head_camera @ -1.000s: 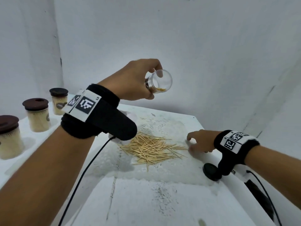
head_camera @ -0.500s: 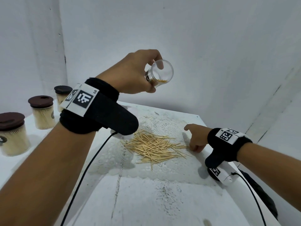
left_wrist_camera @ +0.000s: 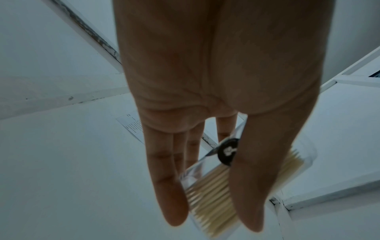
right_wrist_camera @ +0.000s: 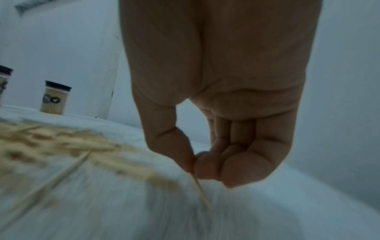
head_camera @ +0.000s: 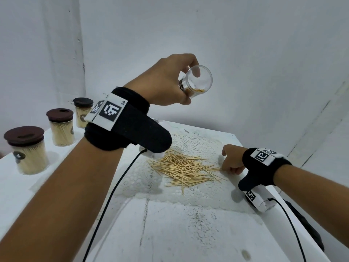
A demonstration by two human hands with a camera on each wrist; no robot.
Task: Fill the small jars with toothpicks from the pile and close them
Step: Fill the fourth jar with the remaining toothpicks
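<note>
My left hand (head_camera: 175, 86) holds a clear small jar (head_camera: 198, 81) up in the air, tilted with its open mouth toward me; a layer of toothpicks lies inside. In the left wrist view the jar (left_wrist_camera: 207, 186) sits between the fingers and thumb. A pile of toothpicks (head_camera: 183, 170) lies on a white lace mat (head_camera: 198, 197). My right hand (head_camera: 231, 161) is at the pile's right edge, and in the right wrist view its thumb and fingers pinch a toothpick (right_wrist_camera: 200, 191) just above the mat.
Three filled jars with brown lids stand at the left: near (head_camera: 26, 150), middle (head_camera: 60, 127), far (head_camera: 82, 112). The white table (head_camera: 179, 233) has walls close behind and to the right. Black cables run from both wrist cameras.
The right hand has slid in to the pile's right edge and closed its fingers on a toothpick. The left hand has kept the jar raised, lifting it slightly.
</note>
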